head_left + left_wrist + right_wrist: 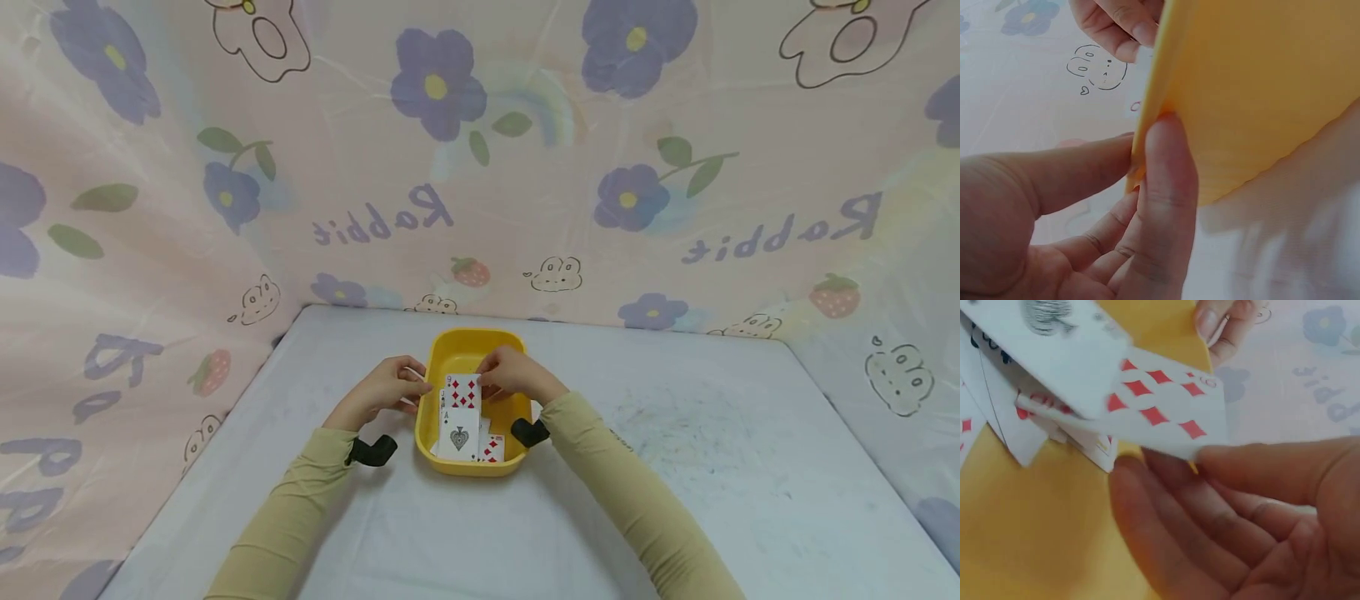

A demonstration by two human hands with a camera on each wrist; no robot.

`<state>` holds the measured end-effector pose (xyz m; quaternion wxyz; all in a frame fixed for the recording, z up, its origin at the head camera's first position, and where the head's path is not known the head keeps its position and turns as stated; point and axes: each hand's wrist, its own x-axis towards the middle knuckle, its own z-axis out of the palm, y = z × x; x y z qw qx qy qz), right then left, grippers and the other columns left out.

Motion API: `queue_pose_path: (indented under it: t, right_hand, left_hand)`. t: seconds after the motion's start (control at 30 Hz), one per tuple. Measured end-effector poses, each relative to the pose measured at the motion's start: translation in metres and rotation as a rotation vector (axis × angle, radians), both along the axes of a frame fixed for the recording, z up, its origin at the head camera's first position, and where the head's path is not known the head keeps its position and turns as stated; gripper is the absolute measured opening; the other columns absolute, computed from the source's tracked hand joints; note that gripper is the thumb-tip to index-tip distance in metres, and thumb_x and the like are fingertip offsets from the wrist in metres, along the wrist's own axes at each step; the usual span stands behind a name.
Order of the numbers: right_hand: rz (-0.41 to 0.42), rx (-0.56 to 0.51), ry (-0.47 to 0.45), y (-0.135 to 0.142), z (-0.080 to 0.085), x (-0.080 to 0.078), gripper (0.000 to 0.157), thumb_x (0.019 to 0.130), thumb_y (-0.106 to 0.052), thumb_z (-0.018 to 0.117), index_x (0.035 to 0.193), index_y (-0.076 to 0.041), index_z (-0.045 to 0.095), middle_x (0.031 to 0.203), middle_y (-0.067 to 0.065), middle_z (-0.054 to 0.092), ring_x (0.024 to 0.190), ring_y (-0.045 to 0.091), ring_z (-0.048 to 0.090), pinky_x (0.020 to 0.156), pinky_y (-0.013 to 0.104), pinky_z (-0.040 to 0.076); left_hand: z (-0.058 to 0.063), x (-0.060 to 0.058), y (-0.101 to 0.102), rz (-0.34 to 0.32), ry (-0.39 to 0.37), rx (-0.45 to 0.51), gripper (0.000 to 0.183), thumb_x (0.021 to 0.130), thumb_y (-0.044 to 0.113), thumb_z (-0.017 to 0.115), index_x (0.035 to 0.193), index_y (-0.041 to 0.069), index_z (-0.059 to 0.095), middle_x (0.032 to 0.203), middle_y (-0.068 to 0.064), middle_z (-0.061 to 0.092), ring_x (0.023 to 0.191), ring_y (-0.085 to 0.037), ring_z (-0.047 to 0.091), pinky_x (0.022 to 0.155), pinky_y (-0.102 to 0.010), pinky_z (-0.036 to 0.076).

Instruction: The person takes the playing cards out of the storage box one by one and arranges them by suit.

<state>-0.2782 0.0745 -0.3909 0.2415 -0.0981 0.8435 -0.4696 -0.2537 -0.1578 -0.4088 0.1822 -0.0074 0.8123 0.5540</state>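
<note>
A yellow plastic tray [477,470] stands on the table with several playing cards in it. My left hand [388,385] pinches the tray's left rim, its thumb inside and fingers outside; the left wrist view shows this grip on the yellow wall [1254,81]. My right hand [517,375] reaches over the tray and pinches the edge of a red diamond playing card [1163,403] between thumb and fingers. An ace of spades [459,435] overlaps the lower part of that card. Other cards [1025,434] lie fanned beneath, partly hidden.
The white-covered table [675,500] carries dark smudges to the right. Patterned fabric walls [510,167] with flowers and rabbits rise behind and at both sides. Black wrist mounts [373,451] stick out from both sleeves.
</note>
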Motion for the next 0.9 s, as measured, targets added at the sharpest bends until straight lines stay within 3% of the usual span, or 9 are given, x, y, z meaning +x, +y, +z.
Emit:
queue_pose_path:
  t: [0.27,0.47,0.7,0.9]
  right_hand:
    - [-0.083,-0.020,0.078,0.012,0.003,-0.002,0.018,0.085,-0.005,0.071,0.096,0.005,0.062,0.080,0.014,0.067,0.069,0.023,0.068,0.066,0.036,0.057]
    - [-0.128,-0.096,0.128,0.025,0.006,-0.006,0.016,0.086,-0.004,0.070,0.096,0.007,0.063,0.081,0.015,0.065,0.072,0.026,0.068,0.067,0.037,0.057]
    - [-0.263,-0.249,0.197,0.049,0.011,-0.013,0.025,0.091,-0.002,0.062,0.114,0.007,0.060,0.096,0.019,0.065,0.074,0.022,0.067,0.071,0.035,0.057]
    - [-0.375,-0.309,0.164,0.081,0.016,-0.020,0.034,0.094,-0.003,0.057,0.127,0.006,0.055,0.110,0.023,0.061,0.082,0.022,0.065,0.077,0.034,0.055]
  left_hand:
    - [-0.001,-0.001,0.000,0.009,-0.006,-0.016,0.034,0.090,0.010,0.068,0.118,0.000,0.051,0.097,-0.015,0.061,0.074,-0.023,0.063,0.067,-0.036,0.057]
    - [-0.001,-0.001,0.001,0.010,-0.002,-0.014,0.033,0.090,0.009,0.067,0.117,0.000,0.052,0.097,-0.015,0.061,0.073,-0.022,0.063,0.065,-0.034,0.057]
    - [0.001,-0.002,0.002,0.000,0.004,0.004,0.034,0.091,0.007,0.065,0.120,-0.006,0.051,0.095,-0.014,0.061,0.072,-0.020,0.061,0.064,-0.033,0.057]
    - [0.000,-0.004,0.000,0.031,0.027,-0.023,0.032,0.091,0.007,0.064,0.119,-0.005,0.053,0.097,-0.014,0.063,0.075,-0.020,0.059,0.064,-0.032,0.056]
